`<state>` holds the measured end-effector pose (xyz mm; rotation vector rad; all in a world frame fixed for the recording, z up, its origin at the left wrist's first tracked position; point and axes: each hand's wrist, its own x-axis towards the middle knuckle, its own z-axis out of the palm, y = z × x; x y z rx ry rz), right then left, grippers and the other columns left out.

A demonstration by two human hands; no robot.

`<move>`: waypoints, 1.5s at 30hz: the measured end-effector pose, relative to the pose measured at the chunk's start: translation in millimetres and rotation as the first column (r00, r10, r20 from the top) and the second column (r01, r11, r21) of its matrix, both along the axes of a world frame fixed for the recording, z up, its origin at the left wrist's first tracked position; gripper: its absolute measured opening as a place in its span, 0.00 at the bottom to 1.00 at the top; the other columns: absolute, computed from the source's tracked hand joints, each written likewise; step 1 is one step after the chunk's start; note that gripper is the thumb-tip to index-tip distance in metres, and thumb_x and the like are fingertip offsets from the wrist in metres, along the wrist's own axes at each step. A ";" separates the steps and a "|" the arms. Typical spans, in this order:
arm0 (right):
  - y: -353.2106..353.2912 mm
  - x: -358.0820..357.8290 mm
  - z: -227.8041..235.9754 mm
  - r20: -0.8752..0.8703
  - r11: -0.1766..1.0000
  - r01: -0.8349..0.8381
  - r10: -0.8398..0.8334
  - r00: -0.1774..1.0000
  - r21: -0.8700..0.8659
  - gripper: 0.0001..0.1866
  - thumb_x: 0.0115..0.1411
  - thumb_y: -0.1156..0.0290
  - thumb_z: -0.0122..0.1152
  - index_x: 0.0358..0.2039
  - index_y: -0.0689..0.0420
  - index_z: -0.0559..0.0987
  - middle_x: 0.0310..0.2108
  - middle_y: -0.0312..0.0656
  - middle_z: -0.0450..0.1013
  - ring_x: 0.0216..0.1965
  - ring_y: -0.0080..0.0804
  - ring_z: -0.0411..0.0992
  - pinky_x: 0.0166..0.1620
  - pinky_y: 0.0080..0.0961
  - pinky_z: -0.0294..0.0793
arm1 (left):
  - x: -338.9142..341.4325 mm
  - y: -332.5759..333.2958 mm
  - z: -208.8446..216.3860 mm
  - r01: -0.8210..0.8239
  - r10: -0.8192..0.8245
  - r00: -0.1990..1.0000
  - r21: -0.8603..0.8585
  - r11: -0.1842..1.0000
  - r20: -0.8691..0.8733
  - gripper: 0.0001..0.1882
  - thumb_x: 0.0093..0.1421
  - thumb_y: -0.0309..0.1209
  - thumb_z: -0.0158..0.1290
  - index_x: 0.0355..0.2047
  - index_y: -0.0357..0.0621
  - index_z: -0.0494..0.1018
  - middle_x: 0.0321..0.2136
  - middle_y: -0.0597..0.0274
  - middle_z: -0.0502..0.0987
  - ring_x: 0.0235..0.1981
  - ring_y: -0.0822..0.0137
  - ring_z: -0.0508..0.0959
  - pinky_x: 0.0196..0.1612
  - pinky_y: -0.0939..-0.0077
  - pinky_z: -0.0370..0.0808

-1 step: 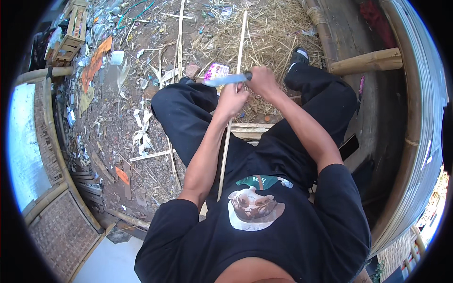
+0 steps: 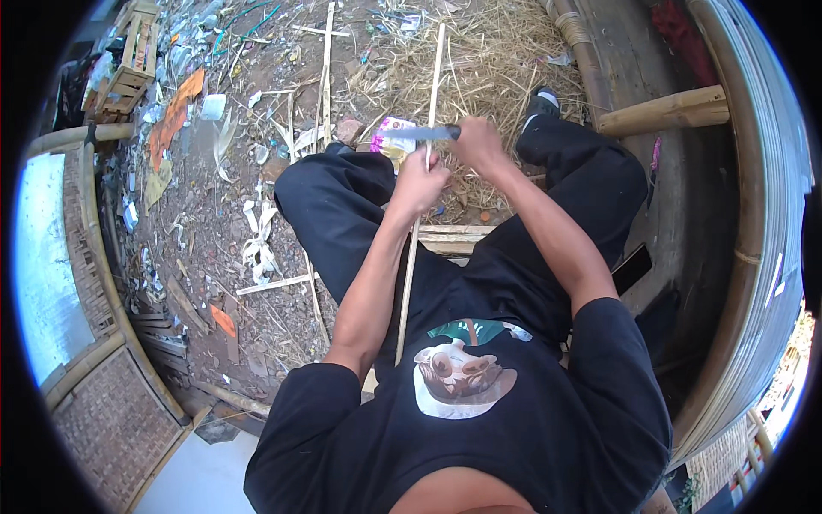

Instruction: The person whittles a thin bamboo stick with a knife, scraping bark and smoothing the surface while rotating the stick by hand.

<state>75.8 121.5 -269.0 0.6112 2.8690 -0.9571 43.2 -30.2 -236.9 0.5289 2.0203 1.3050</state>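
A long pale bamboo strip (image 2: 409, 283) runs from my lap up past my hands toward the straw. My left hand (image 2: 419, 182) is closed around it near the middle, between my spread knees. In my right hand (image 2: 476, 146) is the dark handle of a knife (image 2: 411, 134). Its grey blade points left and crosses the strip just above my left hand; motion blurs the blade a little. Whether the edge touches the strip, I cannot tell. Under the blade, on the ground, a pink and white packet (image 2: 393, 147) shows in part.
Straw shavings (image 2: 497, 64) cover the ground ahead. More strips (image 2: 327, 77) lie to the left among litter and orange scraps (image 2: 178, 116). A wooden crate (image 2: 135, 60) stands far left. On the right are a bamboo pole (image 2: 668, 111) and a dark phone (image 2: 632, 269) beside my thigh.
The knife blade has turned slightly and shifted a little upward and to the right, showing more of the packet. My right hand rose slightly; the left grip stays nearly still.
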 end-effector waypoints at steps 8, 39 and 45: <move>65.7 -13.6 -19.8 0.221 0.862 0.506 -0.491 0.842 -0.012 0.13 0.50 0.69 0.58 0.34 0.63 0.79 0.37 0.57 0.75 0.42 0.49 0.75 0.45 0.39 0.74 | 30.7 -11.8 10.6 0.027 -0.015 0.958 -0.038 0.999 0.288 0.13 0.51 0.19 0.48 0.23 0.50 0.55 0.13 0.74 0.58 0.10 0.80 0.60 0.12 0.83 0.55; 21.6 0.1 -15.3 0.118 0.997 0.023 -0.032 0.993 0.075 0.10 0.46 0.71 0.56 0.24 0.66 0.78 0.26 0.60 0.74 0.31 0.57 0.75 0.37 0.45 0.76 | 16.3 -5.7 -18.4 -0.092 0.095 0.995 -0.077 0.993 0.036 0.11 0.67 0.34 0.40 0.35 0.38 0.67 0.15 0.68 0.64 0.16 0.76 0.65 0.20 0.76 0.62; 51.8 -8.0 -38.8 0.145 0.983 0.147 -0.162 0.976 0.110 0.10 0.49 0.72 0.54 0.26 0.65 0.79 0.26 0.59 0.75 0.32 0.55 0.76 0.37 0.44 0.76 | 26.5 -18.8 -5.3 -0.052 0.070 0.954 -0.069 0.996 0.292 0.11 0.67 0.33 0.40 0.34 0.38 0.66 0.16 0.64 0.66 0.16 0.75 0.65 0.21 0.74 0.63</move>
